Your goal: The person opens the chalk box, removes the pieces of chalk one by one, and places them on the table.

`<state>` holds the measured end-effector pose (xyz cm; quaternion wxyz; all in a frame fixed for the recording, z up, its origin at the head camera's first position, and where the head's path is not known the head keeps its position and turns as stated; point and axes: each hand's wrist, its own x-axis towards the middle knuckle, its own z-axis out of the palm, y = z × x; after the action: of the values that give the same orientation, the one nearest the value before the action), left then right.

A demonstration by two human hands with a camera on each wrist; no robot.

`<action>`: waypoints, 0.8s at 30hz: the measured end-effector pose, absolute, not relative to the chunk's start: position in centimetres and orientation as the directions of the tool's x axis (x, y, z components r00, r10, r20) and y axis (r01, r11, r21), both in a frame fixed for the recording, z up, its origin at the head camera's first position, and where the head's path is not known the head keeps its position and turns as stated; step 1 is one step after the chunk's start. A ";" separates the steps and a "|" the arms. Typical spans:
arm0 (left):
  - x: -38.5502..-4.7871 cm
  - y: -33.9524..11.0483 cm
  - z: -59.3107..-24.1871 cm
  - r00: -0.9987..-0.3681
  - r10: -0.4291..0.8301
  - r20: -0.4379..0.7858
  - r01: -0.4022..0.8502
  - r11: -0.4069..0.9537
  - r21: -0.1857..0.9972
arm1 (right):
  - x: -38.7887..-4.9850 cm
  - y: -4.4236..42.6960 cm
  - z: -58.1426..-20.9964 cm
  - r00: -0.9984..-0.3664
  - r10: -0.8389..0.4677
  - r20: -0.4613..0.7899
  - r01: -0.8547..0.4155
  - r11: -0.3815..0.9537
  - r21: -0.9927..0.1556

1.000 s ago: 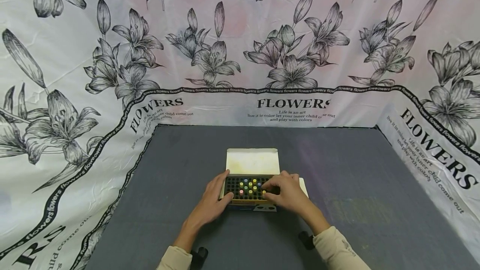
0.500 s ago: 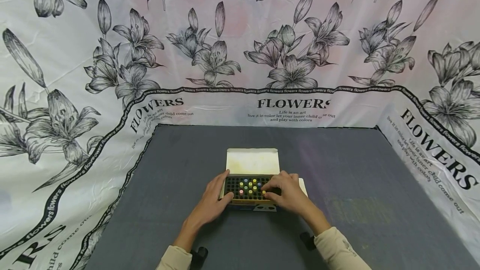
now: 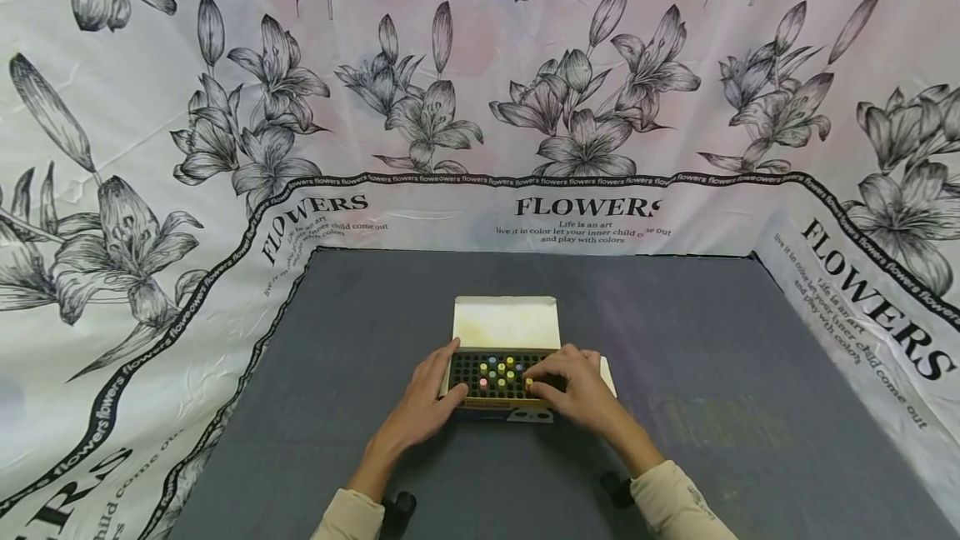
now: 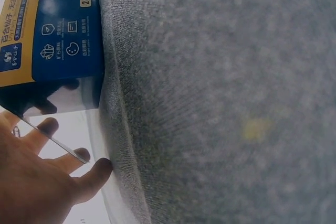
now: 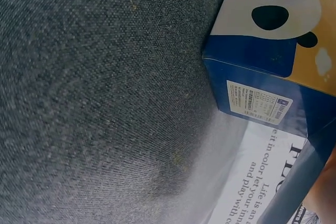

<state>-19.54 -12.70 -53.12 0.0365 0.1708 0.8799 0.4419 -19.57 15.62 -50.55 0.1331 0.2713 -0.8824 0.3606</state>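
An open box (image 3: 502, 403) stands on the grey table, its pale lid flap (image 3: 506, 322) raised at the back. Inside, a black grid of holes holds several sticks with coloured ends, yellow, green, blue and pink (image 3: 483, 382). My left hand (image 3: 423, 402) rests along the box's left side, fingers extended, thumb at the near left corner. At the right end of the grid my right hand (image 3: 581, 386) pinches a yellow-ended stick (image 3: 528, 382) between thumb and finger. The left wrist view shows the box's blue side (image 4: 68, 35); the right wrist view shows its panda print (image 5: 273, 3).
A grey cloth table (image 3: 360, 315) surrounds the box. Behind it and at both sides hangs a white cloth (image 3: 450, 219) printed with flowers and lettering. Dark objects (image 3: 397, 513) show beside both wrists.
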 end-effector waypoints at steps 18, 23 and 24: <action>-19.7 -12.6 -53.5 -0.940 0.331 0.083 0.269 0.569 0.777 | -19.6 15.8 -50.6 -0.827 -0.366 0.426 -0.562 0.540 -0.627; -19.7 -12.6 -53.3 -0.940 0.330 0.084 0.269 0.570 0.777 | -19.9 15.8 -50.5 -0.820 -0.361 0.443 -0.572 0.508 -0.644; -19.7 -12.6 -53.2 -0.941 0.329 0.083 0.268 0.570 0.776 | -19.9 15.7 -50.4 -0.821 -0.359 0.444 -0.571 0.503 -0.648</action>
<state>-19.70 -12.63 -53.20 0.0354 0.1686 0.8854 0.4317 -19.95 15.75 -50.41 0.1268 0.2712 -0.8577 0.4181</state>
